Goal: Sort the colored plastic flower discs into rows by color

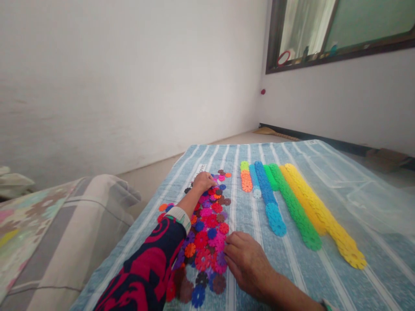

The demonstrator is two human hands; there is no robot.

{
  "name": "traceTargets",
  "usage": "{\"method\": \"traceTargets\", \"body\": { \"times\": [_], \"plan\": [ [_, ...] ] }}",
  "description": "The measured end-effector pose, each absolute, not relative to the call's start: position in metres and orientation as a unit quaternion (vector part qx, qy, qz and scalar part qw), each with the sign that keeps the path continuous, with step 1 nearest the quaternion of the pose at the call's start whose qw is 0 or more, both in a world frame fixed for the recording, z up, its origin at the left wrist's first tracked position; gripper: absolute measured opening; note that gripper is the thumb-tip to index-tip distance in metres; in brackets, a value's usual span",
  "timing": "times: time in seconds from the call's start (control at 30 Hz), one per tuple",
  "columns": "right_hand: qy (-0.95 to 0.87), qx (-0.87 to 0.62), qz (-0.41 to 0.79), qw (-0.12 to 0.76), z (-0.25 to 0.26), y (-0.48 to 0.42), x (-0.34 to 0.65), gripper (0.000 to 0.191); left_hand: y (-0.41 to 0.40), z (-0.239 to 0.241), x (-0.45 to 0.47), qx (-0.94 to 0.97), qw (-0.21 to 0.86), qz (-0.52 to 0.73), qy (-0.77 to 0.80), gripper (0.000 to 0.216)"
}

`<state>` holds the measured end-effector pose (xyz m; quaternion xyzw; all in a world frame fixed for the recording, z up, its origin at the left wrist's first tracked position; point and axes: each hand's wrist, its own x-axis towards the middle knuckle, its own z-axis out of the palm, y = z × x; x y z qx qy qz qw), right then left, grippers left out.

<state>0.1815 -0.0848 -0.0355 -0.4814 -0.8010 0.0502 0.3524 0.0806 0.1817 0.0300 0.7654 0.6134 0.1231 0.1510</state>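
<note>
A loose heap of notched plastic snowflake discs (pixel 202 259) in red, pink, purple, blue, orange and brown lies on a striped cloth. My left hand (pixel 203 182) reaches over to the far part of the heap, its fingers bent and drawn together among the discs; what they pinch, if anything, is hidden. At the heap's right edge, my right hand (pixel 248 261) rests with curled fingers touching the pink and purple discs. Its fingertips are partly hidden. Right of the heap lie overlapping rows of sorted discs: blue (pixel 266 185), green (pixel 292 209) and yellow (pixel 324 211).
The blue striped cloth (pixel 246 298) covers the table. A short orange and lime row (pixel 246 181) lies beside the blue ones. Clear plastic sheeting (pixel 379 207) is at the right. Checked fabric (pixel 87 224) hangs at the left. A white wall (pixel 129 77) stands behind.
</note>
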Motion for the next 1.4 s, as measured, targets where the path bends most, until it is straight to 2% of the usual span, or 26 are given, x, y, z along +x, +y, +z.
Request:
{"method": "traceTargets", "body": {
  "times": [0.27, 0.6, 0.73, 1.07, 1.4],
  "plan": [
    [-0.802, -0.477, 0.06, 0.356, -0.035, -0.085, 0.182, 0.012, 0.174, 0.042, 0.035, 0.713, 0.285, 0.231, 0.598, 0.017],
    [-0.806, -0.477, 0.073, 0.342, -0.038, -0.086, 0.184, 0.013, 0.127, 0.042, 0.005, 0.724, 0.393, 0.179, 0.538, 0.016],
    [-0.807, -0.475, 0.067, 0.343, -0.038, -0.087, 0.184, 0.013, 0.119, 0.035, 0.014, 0.748, 0.383, 0.167, 0.515, 0.014],
    [-0.81, -0.475, 0.059, 0.338, -0.037, -0.087, 0.185, 0.013, 0.133, 0.031, 0.024, 0.744, 0.31, 0.233, 0.544, 0.017],
    [-0.812, -0.472, 0.051, 0.339, -0.034, -0.087, 0.186, 0.015, 0.123, 0.031, 0.03, 0.803, 0.25, 0.162, 0.517, 0.013]
  ]
}}
